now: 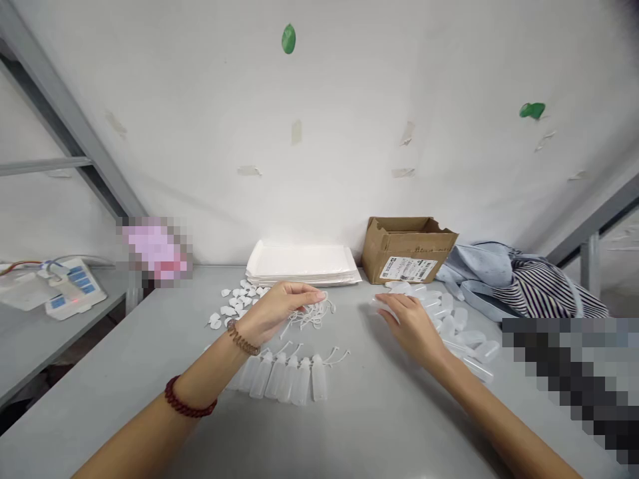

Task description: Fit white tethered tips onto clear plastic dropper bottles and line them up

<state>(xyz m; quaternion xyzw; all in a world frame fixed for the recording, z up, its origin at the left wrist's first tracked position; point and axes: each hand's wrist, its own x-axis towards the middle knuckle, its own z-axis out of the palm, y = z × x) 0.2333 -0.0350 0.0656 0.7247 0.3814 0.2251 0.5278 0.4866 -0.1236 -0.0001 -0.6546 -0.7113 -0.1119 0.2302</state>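
Observation:
My left hand [279, 309] pinches the end of a thin white strap [325, 295] above a loose pile of such straps [309, 317]. My right hand [412, 326] closes its fingertips round a translucent plastic bottle [375, 303], mostly hidden by the fingers. Right of that hand lies a heap of similar bottles [459, 319]. Several bottles with straps at their necks [302, 380] lie side by side in a row nearer to me, the leftmost partly behind my left forearm. Small white caps [234, 306] are scattered beyond my left wrist.
A stack of white envelopes [302, 263] and a cardboard box [409, 249] stand against the wall. Striped and blue cloth [529, 283] lies at the right. On a side table at the left sits a white device with blue panels [77, 289].

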